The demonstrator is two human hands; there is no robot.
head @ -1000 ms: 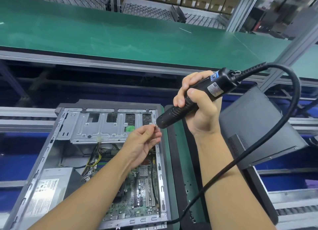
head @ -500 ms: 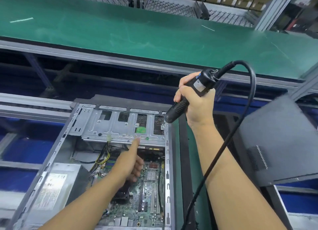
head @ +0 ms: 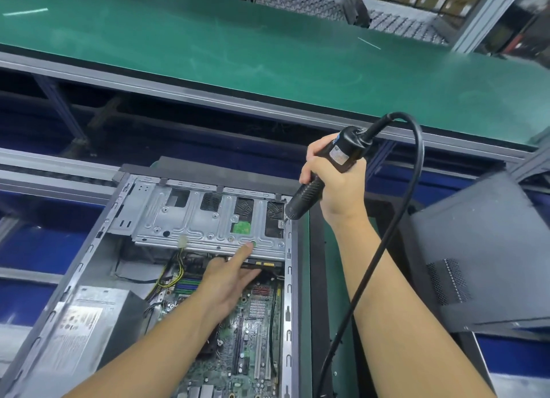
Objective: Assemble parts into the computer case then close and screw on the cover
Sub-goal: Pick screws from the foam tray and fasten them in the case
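Gripping a black electric screwdriver slanted down-left onto the silver metal drive cage's far-right corner inside the grey computer case, right hand's closest, while the left hand's straight fingers touch its near edge.

Left hand, lower centre, lies open, fingers straight, index reaching up-right. Right hand, centre right, curls round a driver, forearm running to the lower right.

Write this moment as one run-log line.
right hand: grips screwdriver, tip at drive cage corner | left hand: fingertip at drive cage | case: uncovered
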